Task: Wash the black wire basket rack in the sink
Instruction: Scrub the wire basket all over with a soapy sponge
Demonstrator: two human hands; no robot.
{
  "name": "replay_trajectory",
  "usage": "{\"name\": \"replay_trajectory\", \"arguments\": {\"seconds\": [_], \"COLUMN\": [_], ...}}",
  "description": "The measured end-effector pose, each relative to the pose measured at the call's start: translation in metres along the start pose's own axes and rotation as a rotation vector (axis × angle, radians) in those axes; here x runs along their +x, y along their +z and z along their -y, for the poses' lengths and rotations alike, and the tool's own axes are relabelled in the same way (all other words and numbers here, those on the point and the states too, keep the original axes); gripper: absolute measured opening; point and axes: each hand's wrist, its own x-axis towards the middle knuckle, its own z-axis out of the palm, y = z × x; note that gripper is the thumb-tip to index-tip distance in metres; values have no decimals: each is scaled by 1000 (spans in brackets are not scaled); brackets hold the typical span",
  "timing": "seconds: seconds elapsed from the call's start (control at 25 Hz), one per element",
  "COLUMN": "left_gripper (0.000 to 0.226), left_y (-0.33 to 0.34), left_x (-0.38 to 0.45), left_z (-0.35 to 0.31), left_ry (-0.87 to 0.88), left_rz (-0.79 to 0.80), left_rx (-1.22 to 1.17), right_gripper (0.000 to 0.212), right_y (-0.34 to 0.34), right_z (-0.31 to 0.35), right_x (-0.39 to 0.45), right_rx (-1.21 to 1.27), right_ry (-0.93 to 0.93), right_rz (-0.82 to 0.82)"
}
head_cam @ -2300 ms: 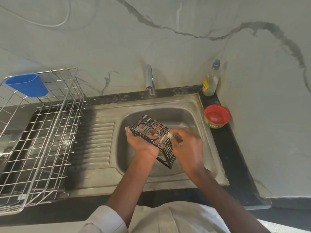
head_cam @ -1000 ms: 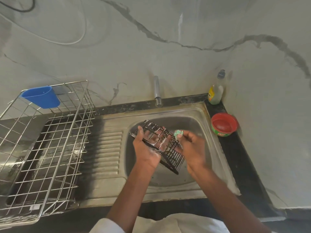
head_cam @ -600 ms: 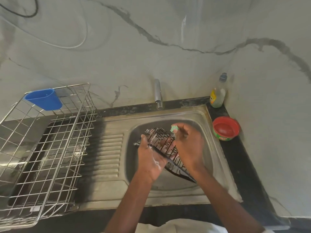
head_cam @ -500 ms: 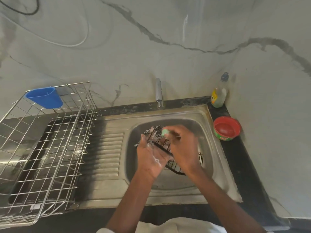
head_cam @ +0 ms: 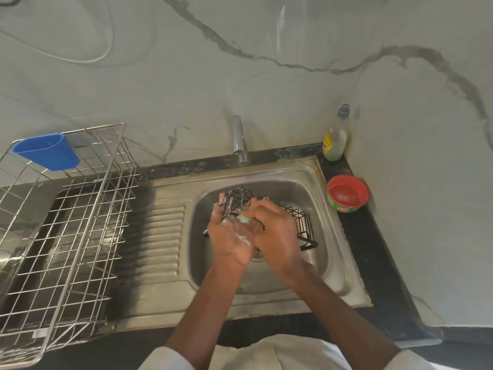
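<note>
The black wire basket rack (head_cam: 301,222) lies low in the steel sink (head_cam: 317,182), stretched from upper left to lower right. My left hand (head_cam: 230,236), flecked with soap foam, grips the rack's left end, fingers curled round its wires. My right hand (head_cam: 274,231) pinches a small green scrub pad (head_cam: 243,218) and presses it against the rack's middle. Both hands hide much of the rack.
A tap (head_cam: 238,141) stands behind the basin. A dish-soap bottle (head_cam: 335,137) and a red tub (head_cam: 348,193) sit on the dark counter at right. A steel wire dish drainer (head_cam: 69,225) with a blue cup (head_cam: 46,152) fills the left side, beside the ribbed drainboard (head_cam: 160,236).
The rack has been turned and lowered so its long side reaches right across the basin. My right hand with the green pad has slid down and left, close against my left hand.
</note>
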Motion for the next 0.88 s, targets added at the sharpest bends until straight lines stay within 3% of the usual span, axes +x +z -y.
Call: {"name": "replay_trajectory", "arguments": {"seconds": [0.16, 0.36, 0.52, 0.6, 0.76, 0.88], "left_gripper": [61, 67, 50, 55, 41, 58], "left_y": [1, -7, 0, -2, -5, -4], "left_x": [9, 13, 11, 10, 10, 9], "left_z": [-7, -1, -1, 3, 10, 6], "left_ry": [-1, -69, -48, -26, 1, -21], "left_rz": [-9, 7, -42, -52, -61, -94], "left_rx": [-96, -41, -84, -2, 45, 110], "right_gripper": [32, 18, 26, 29, 28, 23], "right_y": [-19, 12, -6, -5, 17, 7], "right_z": [-38, -2, -24, -23, 11, -8], "right_x": [-23, -4, -13, -9, 15, 7], "right_rx": [-108, -67, -67, -65, 89, -3], "right_ry": [363, 163, 331, 399, 213, 184], "right_rz": [-61, 55, -8, -1, -4, 5]}}
